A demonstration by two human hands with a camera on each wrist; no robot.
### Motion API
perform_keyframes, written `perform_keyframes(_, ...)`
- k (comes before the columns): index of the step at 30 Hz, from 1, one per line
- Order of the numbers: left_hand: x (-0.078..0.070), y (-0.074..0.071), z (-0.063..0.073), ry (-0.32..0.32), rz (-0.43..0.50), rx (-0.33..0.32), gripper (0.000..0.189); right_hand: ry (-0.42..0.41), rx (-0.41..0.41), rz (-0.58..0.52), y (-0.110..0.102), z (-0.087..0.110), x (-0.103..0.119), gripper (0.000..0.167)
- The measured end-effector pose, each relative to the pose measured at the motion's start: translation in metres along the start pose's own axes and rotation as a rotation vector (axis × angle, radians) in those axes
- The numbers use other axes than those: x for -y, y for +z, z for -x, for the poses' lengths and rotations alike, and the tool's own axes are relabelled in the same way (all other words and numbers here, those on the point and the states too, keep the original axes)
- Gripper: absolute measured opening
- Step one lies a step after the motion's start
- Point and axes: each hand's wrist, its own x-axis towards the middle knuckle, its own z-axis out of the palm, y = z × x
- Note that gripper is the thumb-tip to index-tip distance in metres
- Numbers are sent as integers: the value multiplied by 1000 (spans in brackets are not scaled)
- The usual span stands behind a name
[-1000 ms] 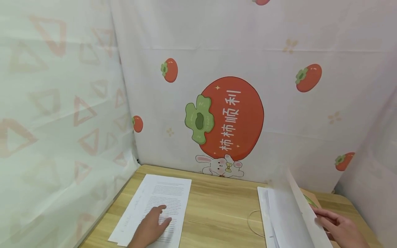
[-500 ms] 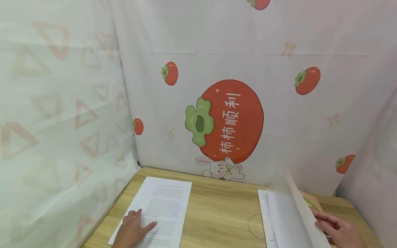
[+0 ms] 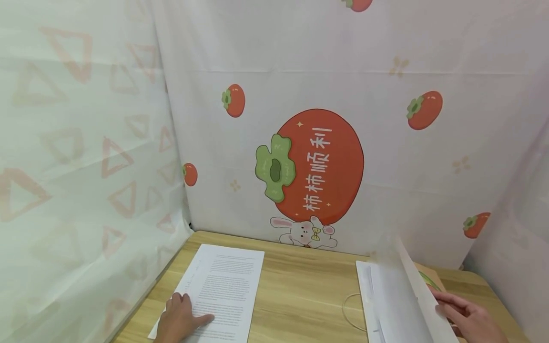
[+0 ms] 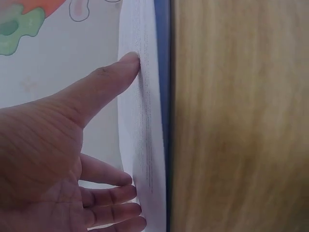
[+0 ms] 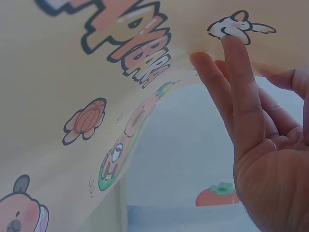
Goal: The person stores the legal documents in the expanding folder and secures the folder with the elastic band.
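Note:
Printed sheets lie on the left side of the wooden table. My left hand rests at their left part, thumb stretched out over the text. In the left wrist view its fingertips are right at the paper, and a narrow blue strip runs under the sheets. At the right, my right hand holds up the cover of a folder. The thumb is on its white inner side, the straight fingers behind it. The tan outer side shows cartoon prints. White papers lie inside the folder.
A thin string loop lies on the table at the folder's left edge. Printed cloths hang behind and along the left; another closes off the right side.
My left hand has moved left and slightly down over the sheets, from mid-page to their left part. The step at the stack's lower left has gone. The right hand keeps holding the cover.

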Motion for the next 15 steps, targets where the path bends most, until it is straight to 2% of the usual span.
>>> perform_keyframes(4,3,3,-2,-31,9,15,105,7,2,-5,-1,1,-3,12)
perform_keyframes(7,5,4,-4,-52,26,18,108,-4,5,-6,0,0,-2,16)
perform_keyframes(10,4,3,-5,-64,42,3,103,-11,1,2,1,-2,-1,23)
perform_keyframes(15,1,3,-5,-52,61,-15,95,-7,18,19,0,0,-1,14)
